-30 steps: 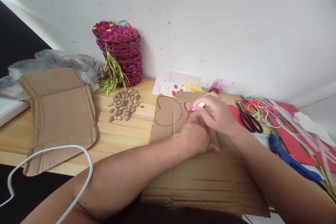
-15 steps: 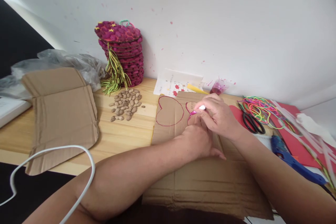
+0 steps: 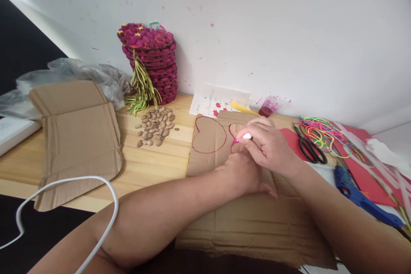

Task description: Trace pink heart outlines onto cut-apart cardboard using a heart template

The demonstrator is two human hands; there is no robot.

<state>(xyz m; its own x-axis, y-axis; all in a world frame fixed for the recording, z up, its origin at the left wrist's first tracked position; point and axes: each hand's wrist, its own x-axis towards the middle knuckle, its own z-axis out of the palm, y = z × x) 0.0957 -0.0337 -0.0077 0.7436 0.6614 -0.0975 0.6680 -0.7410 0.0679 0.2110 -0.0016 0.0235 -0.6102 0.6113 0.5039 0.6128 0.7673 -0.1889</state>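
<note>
White wall (image 3: pixel 289 38) behind wooden tabletop (image 3: pixel 180 132). Gripping marker (image 3: pixel 247 136) in right hand (image 3: pixel 269 143), at twelve o'clock from left hand (image 3: pixel 242 174) on cardboard (image 3: pixel 253 222), closure there unclear. Just dipped slightly along second outline (image 3: pixel 230 130), probably extending it.

Marker (image 3: pixel 247 136) slightly farther down the cardboard (image 3: pixel 237 227)

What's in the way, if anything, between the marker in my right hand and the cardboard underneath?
Nothing visible stands between the marker and the cardboard; your left hand lies close by, on the near side.
</note>
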